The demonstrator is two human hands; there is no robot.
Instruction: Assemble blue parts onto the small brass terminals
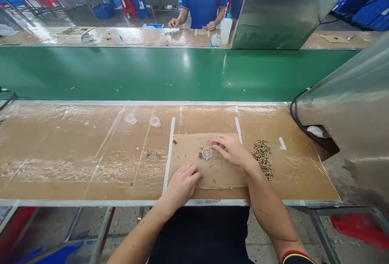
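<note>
My right hand (229, 150) reaches over the cardboard sheet (221, 179), fingertips pinched on a thin stick. The stick's lower end is in a small clear round cup (207, 153). Beside that cup lie small dark reddish pieces (200, 155), and a light blue bit (207, 159) shows at its near rim. My left hand (184, 181) rests on the sheet's near left part, its fingers curled and closed; anything inside them is hidden. Right of my right forearm a pile of small gold-coloured parts (263, 158) lies on the table.
Two clear plastic cups (130, 119) and small dark parts (152, 154) lie to the left. A green belt (152, 73) runs beyond the table (75, 146). Metal housing (349, 134) and a black cable (293, 112) bound the right. Across the belt stands a person in blue (204, 0).
</note>
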